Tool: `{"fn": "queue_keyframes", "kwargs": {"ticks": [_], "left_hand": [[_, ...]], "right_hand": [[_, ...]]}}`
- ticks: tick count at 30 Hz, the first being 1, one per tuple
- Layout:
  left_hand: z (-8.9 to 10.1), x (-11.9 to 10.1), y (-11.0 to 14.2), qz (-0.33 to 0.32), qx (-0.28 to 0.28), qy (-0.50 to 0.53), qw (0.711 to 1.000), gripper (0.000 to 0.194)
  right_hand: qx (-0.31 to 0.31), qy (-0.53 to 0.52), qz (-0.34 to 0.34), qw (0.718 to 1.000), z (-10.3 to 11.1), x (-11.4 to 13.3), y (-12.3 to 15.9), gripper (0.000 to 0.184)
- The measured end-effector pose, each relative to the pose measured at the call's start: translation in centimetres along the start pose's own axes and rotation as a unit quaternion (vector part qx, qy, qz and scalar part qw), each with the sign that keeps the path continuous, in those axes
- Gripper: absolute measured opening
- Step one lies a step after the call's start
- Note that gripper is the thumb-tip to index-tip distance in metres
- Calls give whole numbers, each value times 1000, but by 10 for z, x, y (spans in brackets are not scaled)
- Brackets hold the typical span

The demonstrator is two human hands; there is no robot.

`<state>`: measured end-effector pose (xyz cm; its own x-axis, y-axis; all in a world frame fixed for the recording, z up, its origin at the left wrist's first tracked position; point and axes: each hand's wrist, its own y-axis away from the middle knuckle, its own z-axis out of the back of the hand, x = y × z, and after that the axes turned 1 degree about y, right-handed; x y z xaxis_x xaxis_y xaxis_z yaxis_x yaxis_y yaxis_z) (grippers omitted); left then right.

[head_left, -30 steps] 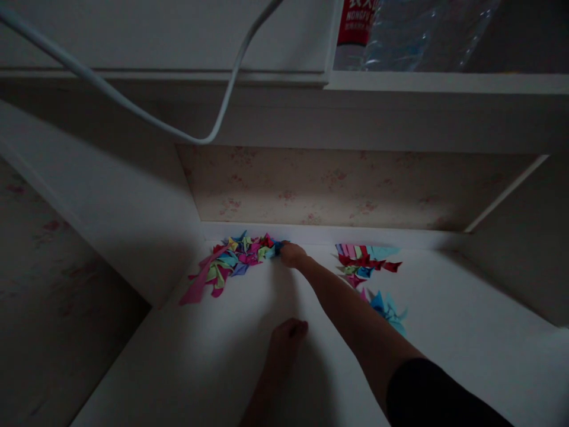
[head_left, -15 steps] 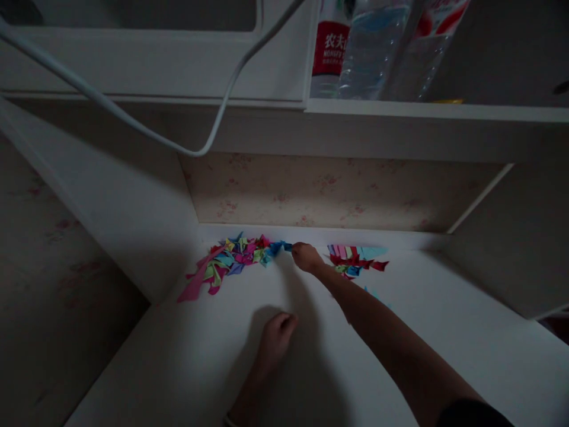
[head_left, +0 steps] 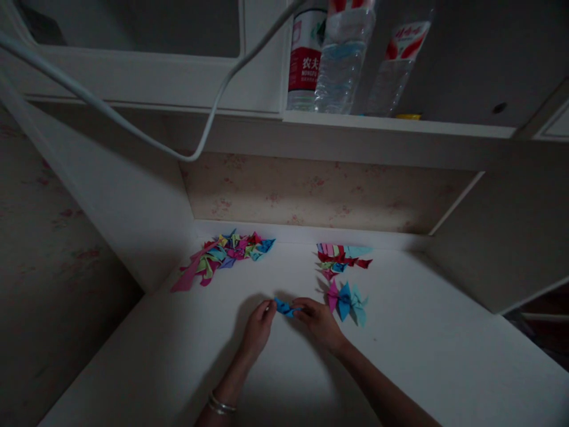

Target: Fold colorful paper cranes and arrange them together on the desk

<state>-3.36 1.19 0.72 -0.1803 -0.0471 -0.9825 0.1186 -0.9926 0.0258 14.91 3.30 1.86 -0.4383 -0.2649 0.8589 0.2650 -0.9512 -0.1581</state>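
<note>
Between my two hands, over the white desk top [head_left: 213, 350], is a piece of blue folded origami paper [head_left: 287, 308]. My left hand [head_left: 260, 326] pinches its left end, and my right hand [head_left: 317, 320] grips its right end. Just beyond my right hand stand three opened-out origami figures: a magenta one [head_left: 332, 295], a blue one [head_left: 344, 301] and a pale turquoise one [head_left: 358, 305]. Farther left, against the back wall, lies a heap of many-coloured folded paper pieces [head_left: 231, 252].
Behind the standing figures, folded papers [head_left: 340, 259] lie in rows by the wall. Overhead, a shelf [head_left: 400, 127] holds several plastic bottles [head_left: 342, 71]. A white cable [head_left: 151, 142] hangs in front of the cabinet.
My right hand has come back from the heap with the blue origami paper. My left hand has moved up slightly and now holds its other end. The view has shifted right.
</note>
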Motion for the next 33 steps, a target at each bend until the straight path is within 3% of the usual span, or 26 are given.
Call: {"fn": "queue_keyframes", "kwargs": {"ticks": [6,17,33], "left_hand": [[-4,8,3,-75,43,-52,995,39],[-11,16,3,-79,75,-103,989,31],[-9,13,4,-61,76,-70,993,36]], "right_hand": [[-48,-78,-31,995,-6,-18,26,24],[-170,-112,-76,976,-8,-27,37,27],[-159,-132,-94,974,-12,-34,38,30]]}}
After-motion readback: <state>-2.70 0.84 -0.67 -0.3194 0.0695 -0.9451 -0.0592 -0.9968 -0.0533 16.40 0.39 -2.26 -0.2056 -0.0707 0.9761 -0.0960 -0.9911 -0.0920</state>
